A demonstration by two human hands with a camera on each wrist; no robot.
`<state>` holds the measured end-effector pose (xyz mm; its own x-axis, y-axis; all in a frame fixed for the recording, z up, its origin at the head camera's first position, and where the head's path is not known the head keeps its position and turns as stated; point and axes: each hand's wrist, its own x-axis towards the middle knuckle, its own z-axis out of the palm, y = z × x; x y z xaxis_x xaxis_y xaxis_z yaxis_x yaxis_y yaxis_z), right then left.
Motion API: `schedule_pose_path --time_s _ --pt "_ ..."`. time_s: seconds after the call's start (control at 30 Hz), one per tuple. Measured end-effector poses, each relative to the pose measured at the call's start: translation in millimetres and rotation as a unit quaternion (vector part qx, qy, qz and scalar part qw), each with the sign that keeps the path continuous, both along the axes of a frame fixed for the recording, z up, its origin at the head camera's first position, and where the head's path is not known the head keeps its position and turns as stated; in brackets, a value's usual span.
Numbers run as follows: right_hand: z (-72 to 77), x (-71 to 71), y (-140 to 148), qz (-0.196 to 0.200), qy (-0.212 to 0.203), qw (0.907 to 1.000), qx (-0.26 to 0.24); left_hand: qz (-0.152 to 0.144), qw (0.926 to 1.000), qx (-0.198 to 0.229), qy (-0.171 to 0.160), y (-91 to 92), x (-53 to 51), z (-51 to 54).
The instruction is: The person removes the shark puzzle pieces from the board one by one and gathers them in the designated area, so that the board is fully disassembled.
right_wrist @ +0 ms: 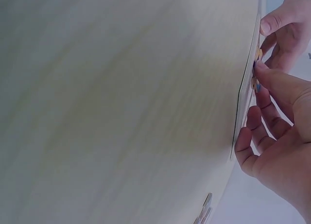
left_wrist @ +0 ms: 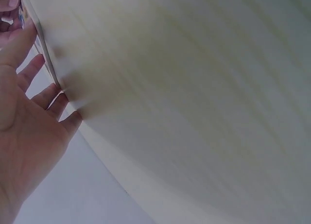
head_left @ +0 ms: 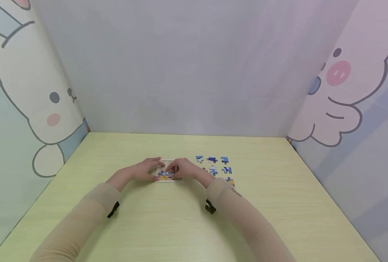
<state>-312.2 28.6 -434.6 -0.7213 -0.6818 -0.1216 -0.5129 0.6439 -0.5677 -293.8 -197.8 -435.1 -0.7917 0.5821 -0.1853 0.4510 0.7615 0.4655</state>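
Observation:
A small puzzle board with a pale rim (head_left: 169, 181) lies on the table between the hands. Blue and orange puzzle pieces (head_left: 162, 177) fill part of its near left area. My left hand (head_left: 144, 170) steadies the board's left side, fingers spread and fairly straight, thumb by the near corner. Over the board, my right hand (head_left: 188, 169) pinches a small puzzle piece (right_wrist: 254, 82) between thumb and fingers, low beside the pieces in the board. Fingers hide much of that piece and the board's right part.
Several loose puzzle pieces (head_left: 224, 160) lie on the table right of the board, some partly behind the right forearm. The pale wood-grain table (head_left: 167, 218) reaches a plain cloth wall (head_left: 187, 72) at the back. Printed cloth walls stand at both sides.

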Motion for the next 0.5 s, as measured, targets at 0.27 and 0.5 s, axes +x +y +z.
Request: schedule_pose_path --time_s 0.27,0.5 --pt "0.6 1.1 1.2 0.003 -0.004 0.9999 -0.011 0.004 1.0000 0.000 -0.006 0.3 1.0 1.0" --pt "3.7 3.4 2.2 -0.012 -0.037 0.9988 -0.029 0.005 1.0000 -0.003 -0.008 0.6 0.7 0.3"
